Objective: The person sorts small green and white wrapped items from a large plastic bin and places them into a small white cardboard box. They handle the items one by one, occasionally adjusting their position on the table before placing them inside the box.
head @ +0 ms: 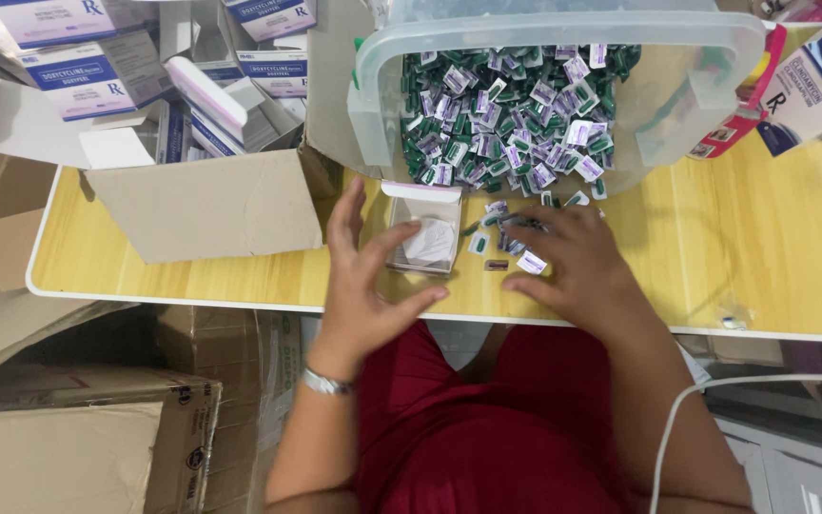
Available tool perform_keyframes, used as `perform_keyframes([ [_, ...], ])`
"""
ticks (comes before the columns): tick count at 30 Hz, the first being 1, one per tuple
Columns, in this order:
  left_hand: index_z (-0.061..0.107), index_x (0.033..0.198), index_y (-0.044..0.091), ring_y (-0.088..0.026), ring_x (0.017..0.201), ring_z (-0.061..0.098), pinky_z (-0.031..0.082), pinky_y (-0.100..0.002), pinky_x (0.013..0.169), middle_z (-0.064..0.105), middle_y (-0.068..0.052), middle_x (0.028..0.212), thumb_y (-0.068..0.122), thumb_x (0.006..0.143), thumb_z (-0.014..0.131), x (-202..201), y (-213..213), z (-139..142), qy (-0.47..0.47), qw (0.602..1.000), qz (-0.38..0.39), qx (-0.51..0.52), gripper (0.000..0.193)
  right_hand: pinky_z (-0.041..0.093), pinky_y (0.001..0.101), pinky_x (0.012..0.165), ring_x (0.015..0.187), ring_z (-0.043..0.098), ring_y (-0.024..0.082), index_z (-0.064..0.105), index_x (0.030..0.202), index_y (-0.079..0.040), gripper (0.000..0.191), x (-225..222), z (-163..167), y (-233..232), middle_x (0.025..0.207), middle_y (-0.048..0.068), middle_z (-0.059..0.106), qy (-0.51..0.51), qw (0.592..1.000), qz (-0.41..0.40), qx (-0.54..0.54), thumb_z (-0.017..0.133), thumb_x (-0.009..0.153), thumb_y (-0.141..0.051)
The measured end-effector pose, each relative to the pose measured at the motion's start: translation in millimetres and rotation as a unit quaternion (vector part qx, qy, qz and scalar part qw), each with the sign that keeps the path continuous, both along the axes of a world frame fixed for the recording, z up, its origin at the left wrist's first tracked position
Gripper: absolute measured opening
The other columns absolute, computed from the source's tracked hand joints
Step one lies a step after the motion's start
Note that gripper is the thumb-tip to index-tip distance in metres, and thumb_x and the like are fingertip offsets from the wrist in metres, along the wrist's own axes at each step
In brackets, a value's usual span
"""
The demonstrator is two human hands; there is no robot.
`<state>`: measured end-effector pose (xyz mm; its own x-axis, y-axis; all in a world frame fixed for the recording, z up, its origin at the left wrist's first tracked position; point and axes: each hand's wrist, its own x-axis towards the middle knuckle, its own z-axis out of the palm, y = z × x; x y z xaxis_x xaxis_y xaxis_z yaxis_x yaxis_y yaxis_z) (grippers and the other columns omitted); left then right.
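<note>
Left hand (pixel 363 276) hovers with fingers spread, grip empty, just near of a small open white carton (pixel 423 228) at desk (pixel 715 257) centre. Right hand (pixel 573 262) lies flat, fingers splayed, gripping nothing, on loose green-and-purple capsule packets (pixel 506 233) right of the carton. Clear plastic tub (pixel 563 95) of the same packets stands just beyond.

Seen from above: wooden tabletop (pixel 715 257), pale yellow with a white edge. At far centre, clear plastic tub (pixel 563 95) tipped toward the near side, spilling small green and purple sachets (pixel 511 114). Left hand (pixel 363 276) open, fingers spread, just beside a small open white box (pixel 425 228). Right hand (pixel 577 262) palm down, resting on loose sachets. At left, open cardboard carton (pixel 206 205) holding white and blue boxes (pixel 97 76).
</note>
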<state>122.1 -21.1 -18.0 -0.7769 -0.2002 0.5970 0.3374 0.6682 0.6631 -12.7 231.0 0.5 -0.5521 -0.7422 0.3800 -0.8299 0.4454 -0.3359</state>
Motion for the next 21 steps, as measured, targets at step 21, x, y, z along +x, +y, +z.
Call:
perform_keyframes([
  [21,0.021,0.160,0.010,-0.037,0.139,0.051,0.045,-0.046,0.118,0.043,-0.019,0.151,0.022,0.070,0.099,-27.9,-0.8,-34.6,-0.019,0.998,-0.035,0.058,0.120,0.053,0.0326,0.079,0.089,0.068,0.023,0.075,0.108,-0.005,0.014,-34.9,-26.5,7.8,0.103,0.010,0.072,-0.121,0.984,-0.096,-0.091,0.071,0.097,-0.013],
])
